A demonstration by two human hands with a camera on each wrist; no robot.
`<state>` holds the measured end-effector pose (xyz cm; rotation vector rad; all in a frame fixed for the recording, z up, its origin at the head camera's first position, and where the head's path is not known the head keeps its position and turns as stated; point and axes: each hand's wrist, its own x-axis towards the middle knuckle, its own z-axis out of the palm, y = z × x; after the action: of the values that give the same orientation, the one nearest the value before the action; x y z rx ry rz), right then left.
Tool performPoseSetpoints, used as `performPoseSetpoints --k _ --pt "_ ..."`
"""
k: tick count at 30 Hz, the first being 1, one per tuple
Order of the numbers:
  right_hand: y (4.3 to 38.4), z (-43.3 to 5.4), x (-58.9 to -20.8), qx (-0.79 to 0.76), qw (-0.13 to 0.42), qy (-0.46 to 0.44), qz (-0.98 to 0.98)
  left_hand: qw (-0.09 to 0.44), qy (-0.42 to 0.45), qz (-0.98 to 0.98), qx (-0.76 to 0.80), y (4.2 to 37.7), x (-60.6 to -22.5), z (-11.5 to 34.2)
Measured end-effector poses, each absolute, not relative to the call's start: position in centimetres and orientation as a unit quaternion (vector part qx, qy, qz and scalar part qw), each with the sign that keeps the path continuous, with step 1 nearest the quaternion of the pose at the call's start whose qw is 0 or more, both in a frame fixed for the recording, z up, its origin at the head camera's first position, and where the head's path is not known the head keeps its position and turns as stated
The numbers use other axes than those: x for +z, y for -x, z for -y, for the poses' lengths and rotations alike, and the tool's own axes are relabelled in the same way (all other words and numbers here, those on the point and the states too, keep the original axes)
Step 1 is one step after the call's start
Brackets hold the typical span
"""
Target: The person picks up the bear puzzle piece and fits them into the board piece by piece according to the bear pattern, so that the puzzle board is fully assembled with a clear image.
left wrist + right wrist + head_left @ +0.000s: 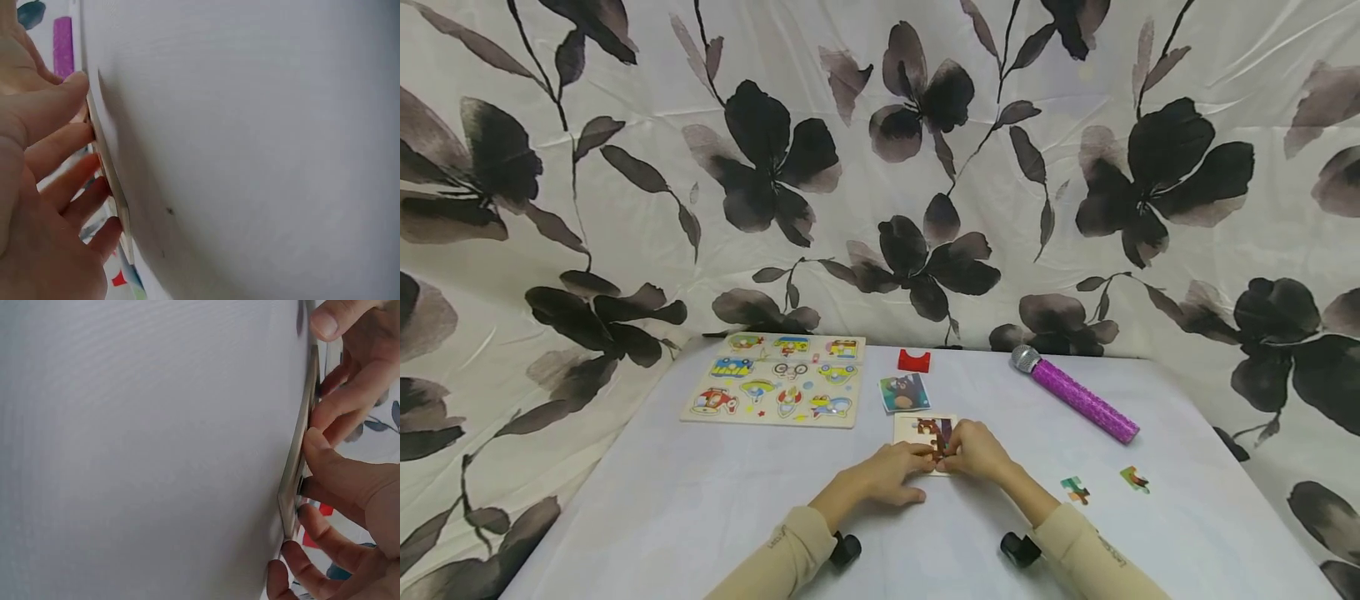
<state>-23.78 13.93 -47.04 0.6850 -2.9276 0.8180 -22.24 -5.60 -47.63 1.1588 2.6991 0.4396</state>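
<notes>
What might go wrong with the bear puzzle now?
The right hand and left hand crowd the small puzzle board, so pressing might nudge the bear pieces out of place. The right sleeve could brush the nearer loose piece. The round microphone might roll if bumped.

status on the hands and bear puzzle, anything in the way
Left hand, right hand on bear puzzle. Puzzle partly filled. Two loose pieces off right. Only the hands cover it.

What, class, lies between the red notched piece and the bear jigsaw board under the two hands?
In the head view, the bear picture card lies between the red notched piece and the bear jigsaw board.
</notes>
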Motion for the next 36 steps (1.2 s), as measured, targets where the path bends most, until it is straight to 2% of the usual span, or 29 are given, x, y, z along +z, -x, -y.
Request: performPoseSetpoints --k 8,11,17,26,33,36 --pt "23.6 -13.4 -47.1 0.219 0.028 -0.263 0.939 0.087 -0.398 -0.905 0.123 21.9 -47.3 6.2" --pt "23.6 -13.5 -47.4 0.245 0.029 -0.243 0.938 0.096 -0.407 -0.901 0.118 22.0 -47.4 6.3" --pt "23.5 -13.9 -47.9 0.347 0.001 -0.143 0.927 0.111 -0.415 -0.894 0.123 21.9 -47.5 6.5" --pt "24.3 -13.8 -47.6 0.405 -0.083 -0.078 0.907 0.121 -0.399 -0.897 0.149 21.9 -47.4 6.2" --pt "24.2 -14.3 -47.2 0.346 -0.065 -0.199 0.915 0.106 -0.402 -0.900 0.128 21.8 -47.2 6.0" --pt "24.4 -14.5 -47.2 0.341 -0.064 -0.210 0.914 0.099 -0.398 -0.904 0.122 21.7 -47.2 5.9"
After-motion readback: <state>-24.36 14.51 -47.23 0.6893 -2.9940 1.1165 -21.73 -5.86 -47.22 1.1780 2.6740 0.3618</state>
